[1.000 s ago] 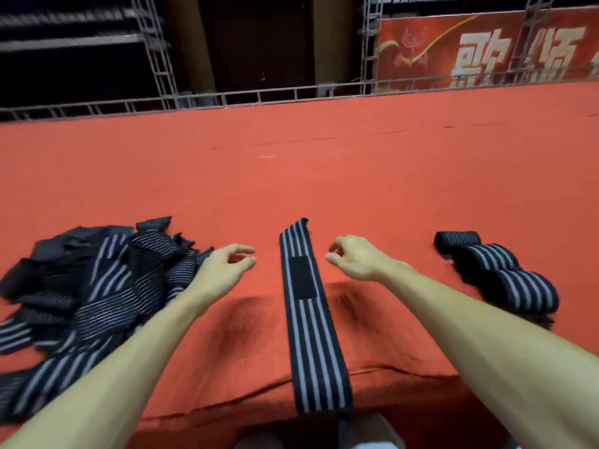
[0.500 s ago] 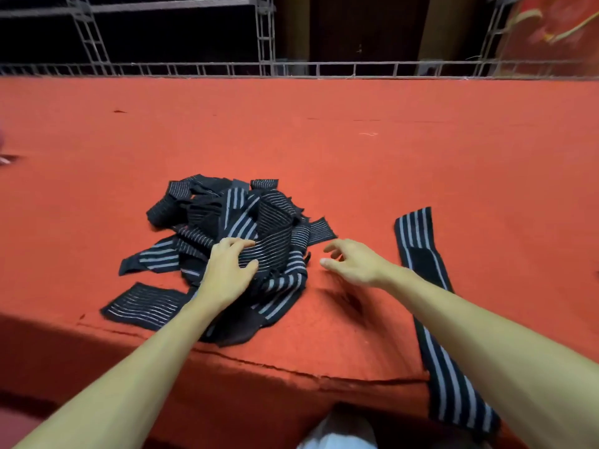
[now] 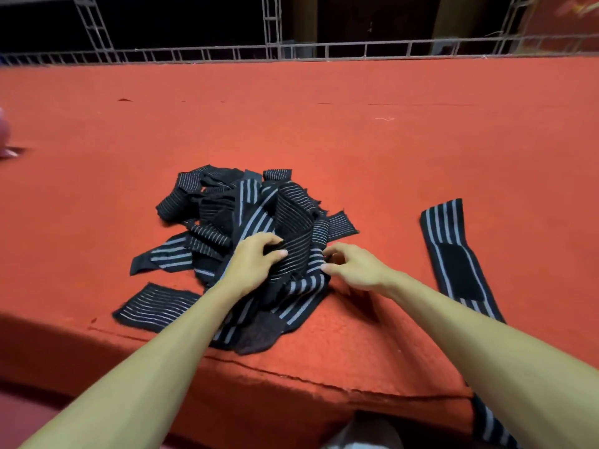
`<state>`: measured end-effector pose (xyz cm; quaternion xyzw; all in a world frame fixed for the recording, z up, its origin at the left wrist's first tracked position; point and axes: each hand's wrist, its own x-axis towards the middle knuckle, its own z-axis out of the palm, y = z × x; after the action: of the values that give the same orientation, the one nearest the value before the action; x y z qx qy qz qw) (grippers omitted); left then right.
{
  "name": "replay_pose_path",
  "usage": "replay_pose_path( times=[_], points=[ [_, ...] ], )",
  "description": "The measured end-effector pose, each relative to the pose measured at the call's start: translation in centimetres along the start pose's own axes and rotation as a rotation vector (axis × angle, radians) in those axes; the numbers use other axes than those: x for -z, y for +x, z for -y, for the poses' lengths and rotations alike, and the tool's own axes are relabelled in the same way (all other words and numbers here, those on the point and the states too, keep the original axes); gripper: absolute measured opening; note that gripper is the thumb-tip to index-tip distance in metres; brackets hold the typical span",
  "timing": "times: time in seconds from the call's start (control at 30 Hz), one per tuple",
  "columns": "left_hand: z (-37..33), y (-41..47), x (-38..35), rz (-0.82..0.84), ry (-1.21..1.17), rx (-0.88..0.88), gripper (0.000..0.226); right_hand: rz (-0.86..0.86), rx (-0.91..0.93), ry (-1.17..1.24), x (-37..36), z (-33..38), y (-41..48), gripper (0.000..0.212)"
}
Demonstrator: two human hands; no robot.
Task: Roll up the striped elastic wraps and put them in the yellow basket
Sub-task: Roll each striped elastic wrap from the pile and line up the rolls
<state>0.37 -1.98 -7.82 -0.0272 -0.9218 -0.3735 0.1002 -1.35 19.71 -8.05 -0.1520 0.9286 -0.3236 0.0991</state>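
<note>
Both hands have closed in on the heap since half a second ago: the right one, then short of it with fingers spread, now reaches its near right edge, and the left has dug its fingers in deeper.

A red felt-covered platform (image 3: pixel 324 131) fills the view, with a metal truss railing (image 3: pixel 324 48) along its far side. The heap of striped elastic wraps (image 3: pixel 246 215) lies tangled near the front edge. These are the ones not yet rolled, dumped loose, so one must be teased free before any rolling. Well apart to the right, a single flat wrap (image 3: pixel 453 251) is laid out straight, its near end hanging over the platform's edge and its black fastening patch up, probably set that way for rolling. The yellow basket is not in view.

The left hand (image 3: pixel 256 264) sits on top of the heap, fingers and thumb curled round a ribbed fold, likely to pin or lift it. The right hand (image 3: pixel 355 270) has its fingers bent at the heap's edge and touching the fabric. Whether it has actually pinched a strip cannot be told.
</note>
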Motion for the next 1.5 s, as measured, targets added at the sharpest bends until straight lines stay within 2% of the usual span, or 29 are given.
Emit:
replay_pose_path(
  times=[0.1, 0.17, 0.23, 0.33, 0.47, 0.53, 0.67, 0.7, 0.77, 0.83, 0.9, 0.97, 1.07, 1.1, 1.17, 1.2, 1.3, 1.4, 1.5],
  points=[
    [-2.2, -0.6, 1.1, 0.022, -0.117, -0.047, 0.015, -0.025, 0.002, 0.232, 0.7, 0.3, -0.9, 0.030],
    [-3.8, -1.0, 1.6, 0.046, -0.139, -0.081, 0.014, -0.030, -0.068, 0.494, 1.5, 1.3, -1.8, 0.037],
    [-5.6, -1.6, 1.8, 0.068, -0.141, -0.123, 0.016, -0.027, -0.122, 0.657, 2.5, 1.9, -2.7, 0.048],
    [-8.7, -2.9, 1.5, 0.096, -0.196, -0.182, 0.015, -0.036, -0.128, 0.679, 3.9, 2.6, -4.0, 0.053],
    [-12.4, -4.4, 0.5, 0.128, -0.513, -0.159, 0.019, -0.053, -0.127, 0.687, 5.6, 2.8, -5.8, 0.057],
    [-13.5, -4.9, -0.2, 0.143, -0.576, -0.162, 0.022, -0.012, -0.184, 0.709, 6.6, 2.3, -7.2, 0.058],
    [-14.9, -6.0, -2.3, 0.179, -0.556, -0.165, 0.018, 0.142, -0.306, 0.793, 8.1, -0.1, -10.0, 0.037],
    [-15.1, -6.3, -2.8, 0.178, -0.553, -0.144, 0.017, 0.131, -0.314, 0.813, 8.3, -0.6, -10.5, 0.028],
    [-15.6, -6.6, -3.7, 0.184, -0.554, -0.104, 0.014, -0.002, -0.308, 0.837, 8.8, -1.7, -11.0, 0.013],
    [-16.5, -7.0, -4.4, 0.209, -0.523, -0.098, 0.012, -0.118, -0.301, 0.827, 9.5, -2.5, -11.6, 0.016],
    [-17.7, -7.6, -4.8, 0.226, -0.489, -0.111, 0.008, -0.162, -0.309, 0.826, 10.2, -3.4, -12.2, 0.025],
    [-18.9, -8.1, -5.3, 0.192, -0.522, -0.086, 0.005, -0.181, -0.335, 0.789, 10.9, -4.5, -12.8, 0.024],
    [-19.5, -8.3, -6.2, 0.042, -0.613, 0.106, 0.020, -0.213, -0.374, 0.662, 12.2, -6.4, -14.1, 0.022],
    [-19.4, -8.2, -6.5, 0.001, -0.608, 0.159, 0.021, -0.207, -0.374, 0.631, 12.6, -7.0, -14.5, 0.021],
    [-19.0, -8.2, -7.2, -0.016, -0.539, 0.219, 0.017, -0.181, -0.360, 0.553, 13.3, -7.9, -15.7, 0.005],
    [-18.7, -8.2, -7.5, -0.009, -0.494, 0.233, 0.014, -0.170, -0.367, 0.501, 13.6, -8.5, -16.0, 0.006],
    [-18.1, -8.1, -8.5, -0.020, -0.383, 0.212, 0.010, -0.152, -0.460, 0.300, 14.5, -9.9, -17.3, 0.014],
    [-18.0, -7.9, -8.8, -0.032, -0.253, 0.114, 0.010, -0.199, -0.551, 0.163, 15.3, -10.9, -18.6, 0.027],
    [-17.4, -7.5, -9.1, -0.013, -0.101, -0.009, 0.012, -0.206, -0.592, 0.083, 14.7, -11.7, -18.4, 0.022]
  ],
)
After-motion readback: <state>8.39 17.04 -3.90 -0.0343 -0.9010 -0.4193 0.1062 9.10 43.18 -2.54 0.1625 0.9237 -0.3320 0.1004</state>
